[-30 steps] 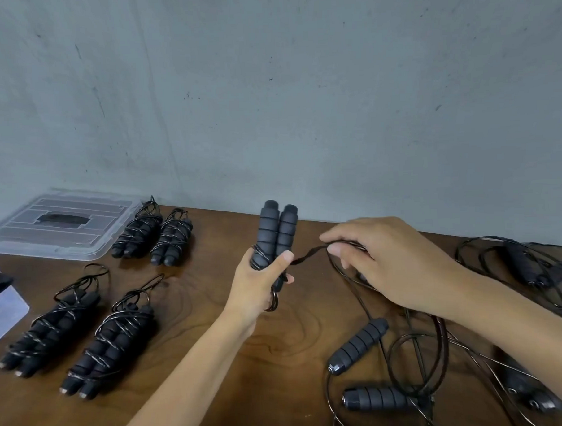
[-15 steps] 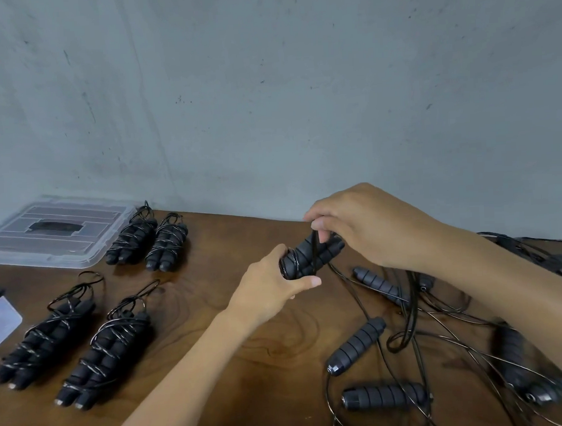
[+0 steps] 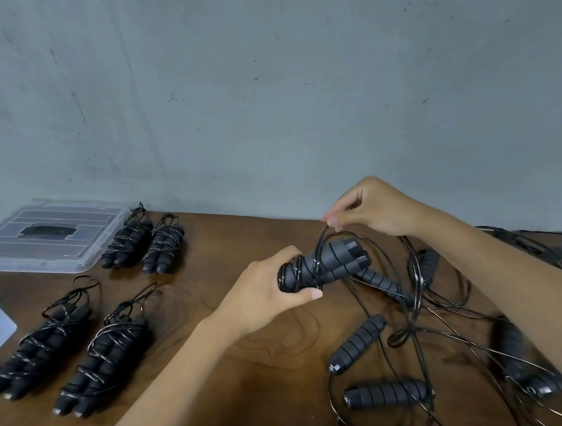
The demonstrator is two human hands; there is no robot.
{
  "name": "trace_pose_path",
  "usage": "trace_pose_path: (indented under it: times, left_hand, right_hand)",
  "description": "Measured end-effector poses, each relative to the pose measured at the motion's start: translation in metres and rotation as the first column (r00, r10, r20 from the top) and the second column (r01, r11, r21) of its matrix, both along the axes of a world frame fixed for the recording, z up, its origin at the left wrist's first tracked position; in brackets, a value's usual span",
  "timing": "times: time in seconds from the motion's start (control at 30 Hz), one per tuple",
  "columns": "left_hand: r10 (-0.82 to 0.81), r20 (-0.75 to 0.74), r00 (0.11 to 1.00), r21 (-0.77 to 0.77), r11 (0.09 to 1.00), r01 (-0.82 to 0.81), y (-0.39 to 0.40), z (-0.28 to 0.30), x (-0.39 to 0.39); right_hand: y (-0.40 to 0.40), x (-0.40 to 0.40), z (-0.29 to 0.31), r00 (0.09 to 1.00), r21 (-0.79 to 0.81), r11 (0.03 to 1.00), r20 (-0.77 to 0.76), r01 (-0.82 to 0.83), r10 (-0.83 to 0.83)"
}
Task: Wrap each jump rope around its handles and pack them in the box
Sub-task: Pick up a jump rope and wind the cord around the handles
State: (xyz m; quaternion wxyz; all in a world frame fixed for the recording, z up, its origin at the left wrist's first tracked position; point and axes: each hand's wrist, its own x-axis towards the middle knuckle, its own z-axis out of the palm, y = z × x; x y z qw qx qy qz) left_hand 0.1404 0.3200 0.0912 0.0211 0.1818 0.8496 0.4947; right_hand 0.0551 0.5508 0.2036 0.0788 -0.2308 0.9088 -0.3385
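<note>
With the pair of black ribbed foam handles gripped in the left hand above the table's middle & thin black cord pinched by the right hand, turns should be laid tight, evenly spaced, w/ tension kept.

Handle pair tipped sideways from upright, right hand raised, rope looping over.

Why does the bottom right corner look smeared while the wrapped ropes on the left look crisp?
Head view: the loose handle at the lower right edge is blurred, as is the right forearm; the wrapped bundles are fairly sharp; soft, even light with faint shadows; the wide lens bends the table edge.
</note>
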Motion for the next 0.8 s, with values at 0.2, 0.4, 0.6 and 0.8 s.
trace_pose_path:
  times: [0.2, 0.4, 0.6, 0.8]
  left_hand:
    - [-0.04, 0.082, 0.996, 0.197, 0.98, 0.023, 0.002, -0.001, 0.009]
    - [-0.087, 0.162, 0.983, 0.46, 0.888, 0.003, 0.008, -0.005, 0.019]
    - [0.028, 0.365, 0.931, 0.682, 0.672, -0.288, 0.015, -0.013, 0.017]
    - [0.033, 0.516, 0.856, 0.71, 0.543, -0.449, 0.023, -0.011, 0.014]
  right_hand:
    - [-0.002, 0.003, -0.046, 0.977, -0.024, 0.997, 0.199, -0.075, 0.078]
    - [-0.013, 0.02, -0.065, 0.991, 0.125, 0.988, 0.104, -0.096, 0.083]
    - [-0.02, 0.036, -0.059, 0.982, 0.082, 0.986, 0.137, -0.142, 0.13]
    - [-0.022, 0.044, -0.039, 0.996, 0.263, 0.962, -0.028, -0.076, 0.086]
